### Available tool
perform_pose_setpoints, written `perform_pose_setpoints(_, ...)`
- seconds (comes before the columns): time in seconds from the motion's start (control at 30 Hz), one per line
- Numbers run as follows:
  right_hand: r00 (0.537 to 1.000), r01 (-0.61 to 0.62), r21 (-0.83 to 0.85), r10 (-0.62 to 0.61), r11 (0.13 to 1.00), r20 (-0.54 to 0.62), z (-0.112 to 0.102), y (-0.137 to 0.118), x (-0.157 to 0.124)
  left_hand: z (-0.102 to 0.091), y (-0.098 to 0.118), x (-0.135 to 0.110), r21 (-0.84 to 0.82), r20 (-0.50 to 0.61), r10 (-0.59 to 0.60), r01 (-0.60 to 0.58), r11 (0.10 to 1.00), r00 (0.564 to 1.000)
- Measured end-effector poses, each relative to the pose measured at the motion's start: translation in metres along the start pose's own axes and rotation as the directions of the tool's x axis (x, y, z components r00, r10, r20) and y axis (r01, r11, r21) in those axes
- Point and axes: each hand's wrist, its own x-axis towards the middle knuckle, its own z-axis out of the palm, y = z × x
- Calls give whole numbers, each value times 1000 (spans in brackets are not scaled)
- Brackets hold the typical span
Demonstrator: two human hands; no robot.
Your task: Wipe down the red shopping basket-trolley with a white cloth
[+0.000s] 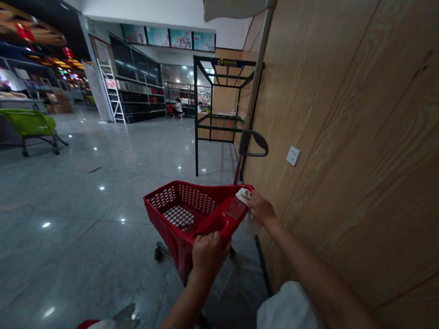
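In front of me stands a red plastic shopping cart [180, 248] with a perforated basket and black wheels. My left hand [210, 254] is closed round the near corner of its handle end. At the far corner of that end, my right hand [261, 208] presses a crumpled white cloth [243, 195] onto the red rim. The fingers of the right hand are closed on the cloth. Between both hands lies a small rectangular panel [235, 208] on the handle section.
A wood-panelled wall [345, 145] with a socket [293, 155] runs close along my right. Ahead are a black metal frame rack [200, 126] and a pole [260, 70]. A green cart [27, 123] stands left; a white ladder [113, 95] and a crouching person [178, 109] are farther back.
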Motion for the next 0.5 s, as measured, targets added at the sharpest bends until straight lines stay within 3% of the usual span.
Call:
perform_pose_setpoints(0.07,996,83,51,-83,995,-18,3,-7,0,4,-6,-2,27,-93,31,-28,999,995)
perform_pose_setpoints(0.13,962,272,131,-267,953,-55,7,-20,-3,5,-13,-3,45,-162,57,-50,998,985)
perform_pose_setpoints(0.2,927,375,173,-371,911,-54,10,-26,-3,4,-19,-3,57,-198,73,-63,996,977)
perform_pose_setpoints(0.27,947,315,157,-321,936,14,8,-20,1,2,-27,-2,62,-216,86,-74,995,973)
perform_pose_setpoints(0.4,994,-15,16,14,1000,111,0,14,15,-4,-45,-5,59,-238,137,-127,990,962)
perform_pose_setpoints(0.5,993,-65,-37,68,997,101,-3,22,20,-7,-65,-10,50,-237,189,-183,982,953)
